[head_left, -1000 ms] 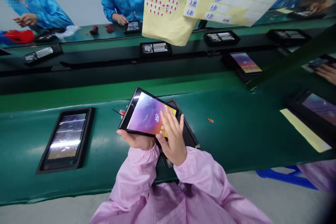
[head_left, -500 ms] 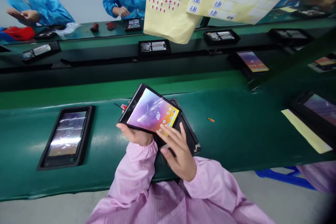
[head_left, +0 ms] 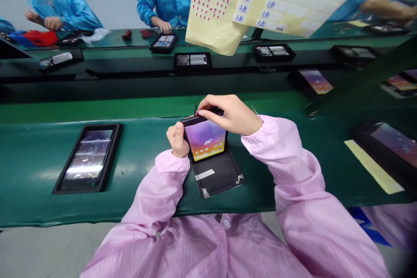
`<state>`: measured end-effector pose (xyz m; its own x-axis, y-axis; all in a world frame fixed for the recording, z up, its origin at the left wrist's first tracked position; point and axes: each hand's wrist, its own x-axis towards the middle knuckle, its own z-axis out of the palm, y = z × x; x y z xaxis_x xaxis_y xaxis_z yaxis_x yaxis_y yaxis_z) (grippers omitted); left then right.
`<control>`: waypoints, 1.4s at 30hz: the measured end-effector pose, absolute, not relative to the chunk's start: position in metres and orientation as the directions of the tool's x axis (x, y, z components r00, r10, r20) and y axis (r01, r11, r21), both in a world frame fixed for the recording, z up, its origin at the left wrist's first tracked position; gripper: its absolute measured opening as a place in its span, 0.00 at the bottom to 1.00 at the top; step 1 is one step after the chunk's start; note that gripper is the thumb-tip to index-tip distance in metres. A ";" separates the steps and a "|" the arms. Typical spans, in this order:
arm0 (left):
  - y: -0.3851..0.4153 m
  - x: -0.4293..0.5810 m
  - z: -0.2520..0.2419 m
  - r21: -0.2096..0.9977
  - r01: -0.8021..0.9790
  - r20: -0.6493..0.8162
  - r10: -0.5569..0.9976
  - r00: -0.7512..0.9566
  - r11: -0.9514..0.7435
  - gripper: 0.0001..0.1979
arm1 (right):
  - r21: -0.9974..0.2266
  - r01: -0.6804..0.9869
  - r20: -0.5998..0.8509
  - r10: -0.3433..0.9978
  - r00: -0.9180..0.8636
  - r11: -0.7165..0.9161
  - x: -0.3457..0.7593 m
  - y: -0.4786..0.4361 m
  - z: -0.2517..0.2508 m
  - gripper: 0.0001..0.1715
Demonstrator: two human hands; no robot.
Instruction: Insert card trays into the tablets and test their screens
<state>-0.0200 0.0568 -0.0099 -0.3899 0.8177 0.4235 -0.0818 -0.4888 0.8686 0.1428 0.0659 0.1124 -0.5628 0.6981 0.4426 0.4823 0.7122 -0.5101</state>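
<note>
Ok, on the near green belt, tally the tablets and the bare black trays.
Tablets: 3 (held tablet, left tablet, right tablet)
Bare black trays: 1 (bare black tray)
Total: 4

Green conveyor belt (head_left: pixel 29 173) under a black tablet tray (head_left: pixel 216 180); left of that tray, a lit tablet (head_left: pixel 87 158) in a black frame; right of it, a pale yellow paper strip (head_left: pixel 374 167).

Black-framed tablet (head_left: pixel 205 140), screen lit purple-orange, held up tilted

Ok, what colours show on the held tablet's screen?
The black-framed tablet's screen fades purple to orange, best seen in the head view.
</note>
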 end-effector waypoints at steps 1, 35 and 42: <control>0.054 -0.020 -0.010 0.868 -0.073 0.431 0.817 -0.384 -0.492 0.27 | -0.511 0.475 0.440 0.693 -0.571 0.716 0.142 0.064 0.113 0.10; 0.037 -0.013 -0.007 0.864 -0.072 0.426 0.800 -0.423 -0.498 0.26 | -0.615 0.343 0.477 0.682 -0.555 0.710 0.154 0.051 0.125 0.10; 0.026 -0.009 -0.032 0.922 -0.385 -0.120 0.919 -0.377 -0.037 0.26 | -0.833 0.292 0.509 0.858 0.067 0.471 0.206 0.038 0.084 0.12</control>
<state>-0.0091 0.0258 -0.0320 -0.3766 0.9185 -0.1203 -0.3852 -0.0371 0.9221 0.2060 0.0384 0.0841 0.0667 0.8584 0.5086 0.2923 0.4706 -0.8325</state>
